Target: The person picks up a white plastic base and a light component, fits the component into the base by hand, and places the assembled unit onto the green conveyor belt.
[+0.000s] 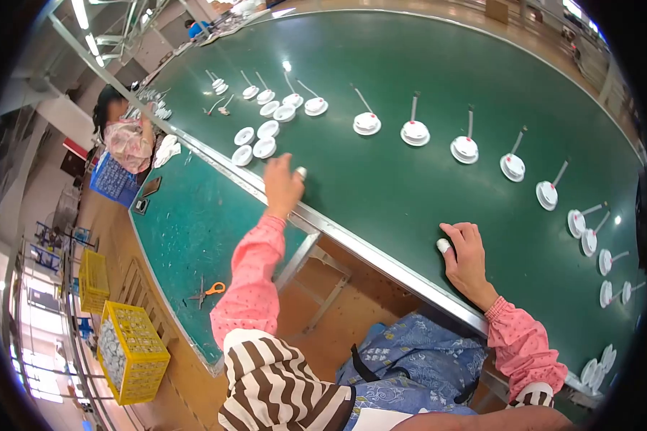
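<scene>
My left hand [283, 188] reaches over the near edge of the green belt, thumb apart from the fingers, with nothing visible in it. Just beyond its fingertips lies a white round cup-like part [264, 148], one of several loose ones. My right hand [469, 263] rests on the belt near the metal edge, fingers bent a little and thumb apart, holding nothing. Both thumbs wear white covers. Farther across, white round parts with a wire lead, such as this one [415, 133], sit in a long curved row.
A metal rail [381, 257] edges the green belt [381, 190]. Orange-handled scissors [214, 289] lie on the lower green table [169, 230] at left. Another person [128, 136] sits at the far left. A yellow crate [144, 363] stands on the floor. White discs [589, 372] lie stacked at lower right.
</scene>
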### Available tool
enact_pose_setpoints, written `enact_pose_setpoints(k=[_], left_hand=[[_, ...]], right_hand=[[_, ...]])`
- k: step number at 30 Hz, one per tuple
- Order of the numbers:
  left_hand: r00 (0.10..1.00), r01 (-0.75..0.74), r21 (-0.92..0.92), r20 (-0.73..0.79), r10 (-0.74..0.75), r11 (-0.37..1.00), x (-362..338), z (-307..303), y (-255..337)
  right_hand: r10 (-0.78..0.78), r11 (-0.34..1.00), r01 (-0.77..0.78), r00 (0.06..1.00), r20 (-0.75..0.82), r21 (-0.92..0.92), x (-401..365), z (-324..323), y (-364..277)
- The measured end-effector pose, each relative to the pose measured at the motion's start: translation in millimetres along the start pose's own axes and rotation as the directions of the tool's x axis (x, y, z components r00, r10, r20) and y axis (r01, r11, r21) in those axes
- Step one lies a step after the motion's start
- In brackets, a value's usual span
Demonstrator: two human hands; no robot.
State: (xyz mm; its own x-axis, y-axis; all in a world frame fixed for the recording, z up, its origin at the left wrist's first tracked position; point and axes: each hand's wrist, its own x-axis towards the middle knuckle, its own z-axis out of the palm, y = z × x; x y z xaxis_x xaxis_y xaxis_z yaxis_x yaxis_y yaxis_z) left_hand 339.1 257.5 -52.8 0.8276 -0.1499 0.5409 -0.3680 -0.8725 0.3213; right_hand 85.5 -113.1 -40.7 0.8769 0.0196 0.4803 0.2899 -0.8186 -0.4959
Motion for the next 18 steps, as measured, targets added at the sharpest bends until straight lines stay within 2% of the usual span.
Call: enact_pose_setpoints(k=[3, 6, 9, 12, 16, 18], left_hand=[[0.988, 0.108, 0.235, -0.137, -0.077, 0.966, 29.9, -17.3, -50.6], [0.962, 0.251, 0.248, -0.174, -0.212, 0.936, 52.8, -13.7, -109.9], [0.876, 0.477, 0.197, -0.186, -0.445, 0.857, 69.9, -11.7, -154.6], [0.819, 0.571, 0.107, -0.15, -0.554, 0.814, 81.1, -3.9, -194.6], [0.856, 0.501, -0.065, -0.108, -0.505, 0.863, 96.8, 12.3, -233.3], [0.856, 0.503, -0.162, -0.039, -0.515, 0.849, 105.1, 17.9, -242.9]], right_hand=[[-0.015, 0.999, 0.015, 1.0, -0.001, 0.041, 7.9, 9.3, -0.1], [0.085, 0.989, -0.083, 0.996, -0.008, 0.12, 6.2, 9.4, 9.7], [0.118, 0.986, -0.117, 0.993, -0.002, 0.122, 9.5, 9.9, 7.7], [0.155, 0.98, -0.157, 0.988, 0.024, 0.125, 9.3, 8.6, 7.4], [0.184, 0.974, -0.187, 0.982, 0.038, 0.126, 9.4, 10.2, 8.1], [0.2, 0.972, -0.204, 0.979, 0.047, 0.118, 10.5, 10.4, 6.9]])
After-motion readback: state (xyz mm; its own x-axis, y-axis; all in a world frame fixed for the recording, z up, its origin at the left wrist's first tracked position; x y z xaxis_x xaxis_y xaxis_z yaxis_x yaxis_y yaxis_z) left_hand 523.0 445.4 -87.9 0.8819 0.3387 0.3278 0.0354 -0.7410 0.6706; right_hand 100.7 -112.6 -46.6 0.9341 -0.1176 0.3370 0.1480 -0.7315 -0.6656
